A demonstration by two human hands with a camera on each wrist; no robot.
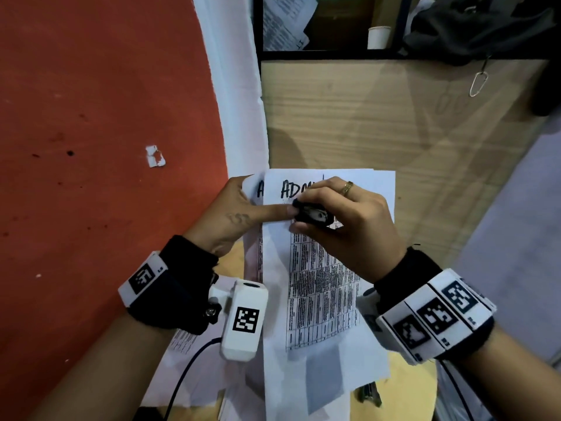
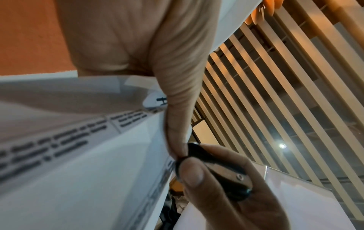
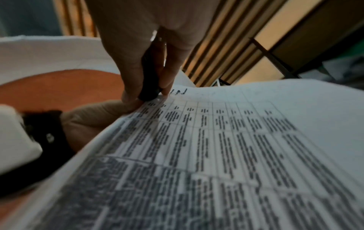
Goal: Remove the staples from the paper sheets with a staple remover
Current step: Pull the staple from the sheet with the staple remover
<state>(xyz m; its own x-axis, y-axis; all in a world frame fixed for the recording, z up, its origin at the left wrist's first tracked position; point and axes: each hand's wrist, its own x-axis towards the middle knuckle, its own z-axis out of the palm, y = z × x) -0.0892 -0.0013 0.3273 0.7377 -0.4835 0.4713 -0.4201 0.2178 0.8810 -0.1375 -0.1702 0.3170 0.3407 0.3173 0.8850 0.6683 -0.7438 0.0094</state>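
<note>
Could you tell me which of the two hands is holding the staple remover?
The right hand, wearing a ring, grips the black staple remover; the left hand only holds the paper sheets.

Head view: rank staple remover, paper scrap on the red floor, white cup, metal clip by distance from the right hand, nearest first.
From the right hand:
1. Staple remover, in its fingers, on the paper.
2. Paper scrap, left, on the red floor.
3. Metal clip, upper right, hanging.
4. White cup, top, on the shelf.
</note>
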